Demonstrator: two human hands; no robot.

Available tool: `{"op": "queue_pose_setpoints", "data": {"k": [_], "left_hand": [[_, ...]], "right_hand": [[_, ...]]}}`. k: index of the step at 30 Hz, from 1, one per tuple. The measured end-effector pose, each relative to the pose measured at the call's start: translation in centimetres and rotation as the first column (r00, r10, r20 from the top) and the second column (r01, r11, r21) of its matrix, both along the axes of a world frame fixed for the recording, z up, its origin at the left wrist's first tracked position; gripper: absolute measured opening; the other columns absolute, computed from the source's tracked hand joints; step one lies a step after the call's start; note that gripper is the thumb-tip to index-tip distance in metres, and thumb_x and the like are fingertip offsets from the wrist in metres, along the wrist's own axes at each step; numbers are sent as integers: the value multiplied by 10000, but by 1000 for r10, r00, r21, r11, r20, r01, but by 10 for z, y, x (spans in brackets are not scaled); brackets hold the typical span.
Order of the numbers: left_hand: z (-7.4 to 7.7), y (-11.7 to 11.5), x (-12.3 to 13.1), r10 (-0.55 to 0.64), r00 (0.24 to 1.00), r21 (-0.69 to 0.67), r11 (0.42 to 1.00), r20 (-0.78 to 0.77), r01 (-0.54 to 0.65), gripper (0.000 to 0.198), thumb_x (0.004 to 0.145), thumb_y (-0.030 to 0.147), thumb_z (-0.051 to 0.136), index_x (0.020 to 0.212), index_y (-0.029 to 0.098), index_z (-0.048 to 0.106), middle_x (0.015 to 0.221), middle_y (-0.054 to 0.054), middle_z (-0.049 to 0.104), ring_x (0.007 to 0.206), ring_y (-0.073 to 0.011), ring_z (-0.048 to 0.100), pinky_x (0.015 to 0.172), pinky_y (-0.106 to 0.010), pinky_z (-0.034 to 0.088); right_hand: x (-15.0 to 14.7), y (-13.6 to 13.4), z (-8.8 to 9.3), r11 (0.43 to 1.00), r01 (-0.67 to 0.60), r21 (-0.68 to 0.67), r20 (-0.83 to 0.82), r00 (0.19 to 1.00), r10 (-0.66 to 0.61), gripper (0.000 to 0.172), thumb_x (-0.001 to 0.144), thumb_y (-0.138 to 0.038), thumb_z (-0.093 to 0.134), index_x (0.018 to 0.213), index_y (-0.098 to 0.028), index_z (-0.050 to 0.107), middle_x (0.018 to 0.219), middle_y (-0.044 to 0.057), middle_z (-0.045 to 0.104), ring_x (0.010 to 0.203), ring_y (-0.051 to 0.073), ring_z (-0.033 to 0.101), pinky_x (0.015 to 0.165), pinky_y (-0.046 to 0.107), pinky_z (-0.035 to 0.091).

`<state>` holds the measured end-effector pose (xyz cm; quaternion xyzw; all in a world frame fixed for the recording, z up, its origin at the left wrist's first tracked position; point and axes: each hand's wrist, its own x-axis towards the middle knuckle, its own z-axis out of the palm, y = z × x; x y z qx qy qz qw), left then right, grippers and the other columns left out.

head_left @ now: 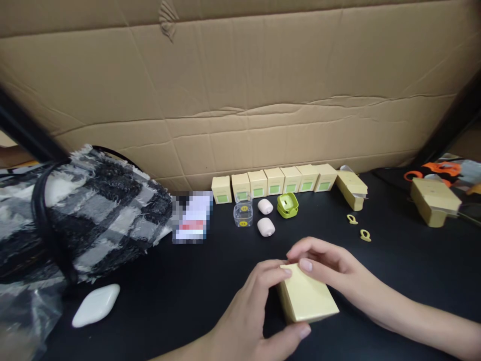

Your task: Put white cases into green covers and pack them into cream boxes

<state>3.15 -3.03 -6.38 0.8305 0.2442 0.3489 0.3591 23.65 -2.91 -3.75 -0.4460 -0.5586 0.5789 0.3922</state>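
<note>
A pale yellow box [310,296] is held between both hands near the front of the black table. My left hand [259,306] grips its left side, with the thumb at the near edge and the fingers at the far left corner. The fingertips of my right hand [330,263] press on the box's far end, the thumb lying on its top. Beyond the hands sit two pale pink earphone-like cases [266,227], a clear case [243,214] with yellow round labels and a green case [287,205]. Two small yellow rings [365,235] lie to the right.
Several small yellow boxes [274,181] stand in a row against the cardboard wall [263,75]. Two opened boxes [434,200] are at the right, near an orange object [441,169]. A checkered bag [112,215] and a white rounded object [96,305] are at the left.
</note>
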Motion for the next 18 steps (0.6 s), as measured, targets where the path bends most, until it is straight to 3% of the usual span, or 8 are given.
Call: {"op": "queue_pose_setpoints", "data": {"k": [2, 4, 7, 9, 11, 13, 15, 18], "left_hand": [[1, 1, 1, -8, 1000, 11, 1000, 0, 8, 620, 787, 167, 665, 1263, 345, 311, 1293, -72, 468, 1183, -244, 548, 986, -403, 466], [2, 1, 1, -8, 1000, 25, 1000, 4, 8, 603, 782, 173, 670, 1248, 330, 321, 1289, -79, 468, 1172, -247, 558, 973, -401, 473], [1, 1, 0, 30, 999, 29, 999, -13, -29, 583, 785, 200, 681, 1232, 325, 328, 1279, -80, 472, 1178, -261, 555, 970, -416, 476], [-1, 1, -2, 44, 998, 23, 999, -40, -43, 562, 798, 238, 681, 1223, 330, 324, 1282, -82, 468, 1196, -276, 542, 974, -444, 472], [-4, 1, -3, 37, 997, -4, 999, -70, -37, 596, 801, 291, 686, 1243, 336, 289, 1319, -98, 443, 1241, -309, 502, 991, -505, 453], [-6, 1, -3, 46, 996, -57, 997, -79, -51, 705, 788, 339, 698, 1289, 331, 201, 1386, -135, 384, 1298, -343, 435, 1025, -580, 402], [-6, 0, -3, 73, 993, -133, 987, -89, -85, 739, 807, 338, 671, 1317, 304, 137, 1431, -168, 335, 1331, -348, 393, 1058, -616, 352], [-4, -3, -2, 93, 986, -216, 969, -140, -122, 615, 857, 285, 588, 1315, 254, 179, 1422, -181, 356, 1315, -323, 421, 1078, -600, 350]], "right_hand": [[1, 1, 0, 999, -16, 28, 44, 999, 15, 302, 847, -491, 608, 947, -207, 612, 786, 7, 593, 727, 151, 579, 633, 259, 479], [4, 2, 2, 981, -21, 194, 148, 989, -8, 258, 897, -454, 550, 949, -208, 612, 821, 22, 585, 764, 157, 578, 667, 273, 484], [13, 2, 12, 829, -243, 504, 418, 909, 12, 302, 836, -470, 635, 983, -206, 627, 921, 54, 597, 853, 191, 586, 756, 313, 488], [20, 2, 23, 722, -447, 528, 602, 797, 52, 492, 678, -475, 781, 1054, -205, 617, 1000, 69, 611, 872, 222, 613, 760, 331, 506], [26, 1, 34, 693, -551, 464, 712, 698, 78, 561, 646, -393, 818, 1132, -221, 596, 1061, 66, 616, 859, 220, 642, 735, 317, 528], [36, 2, 45, 696, -576, 428, 737, 669, 100, 464, 747, -297, 745, 1179, -252, 582, 1102, 57, 618, 879, 205, 658, 732, 290, 541], [48, 8, 54, 701, -542, 464, 706, 704, 77, 449, 785, -271, 705, 1211, -276, 563, 1121, 53, 625, 939, 218, 654, 755, 286, 545], [72, 27, 62, 699, -316, 641, 601, 774, -201, 498, 804, -317, 691, 1256, -279, 483, 1121, 62, 626, 1010, 252, 617, 829, 323, 525]]}}
